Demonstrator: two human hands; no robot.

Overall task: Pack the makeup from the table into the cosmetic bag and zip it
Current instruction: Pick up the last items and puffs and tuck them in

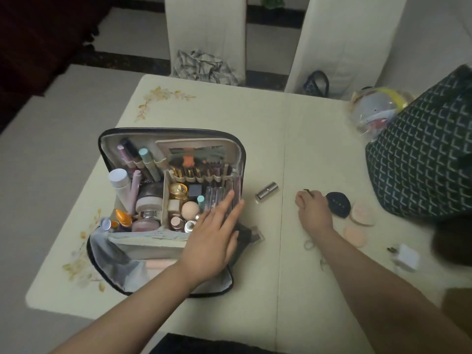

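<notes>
Steadying the cosmetic bag (143, 249) with the left hand (213, 241): fingers straight and spread, laid flat over the bag's right side, tips on the slim palettes standing along its right wall. Right hand (310, 208) is curled, pinching a thin dark item (307, 192) off the table (255, 118) near its right edge; too small to name, maybe a hairpin or pencil tip.

Step in hand, as I judge it: mid-pack, picking up a loose item to drop in. Next move calls for carrying it left to the bag and finding a free slot, since the compartments look close to full.

Loose makeup on the table: silver tube (266, 191) just right of the bag, black compact (338, 203) touching the right hand's far side, peach puffs (361, 214) beside it nearer the right edge, a small flat palette (255, 233) at the bag's right side by the left hand. White charger (406, 256) near the right edge, patterned tote (421, 159) at the far right corner.

Bag sits toward the table's left edge, lid open upright, unzipped. Lid loops hold tubes and brushes; left compartment has a white bottle, jars, orange-capped item; right compartment has a gold jar, sponge, small bottles, palettes. Front flap lies open with mesh pocket.
</notes>
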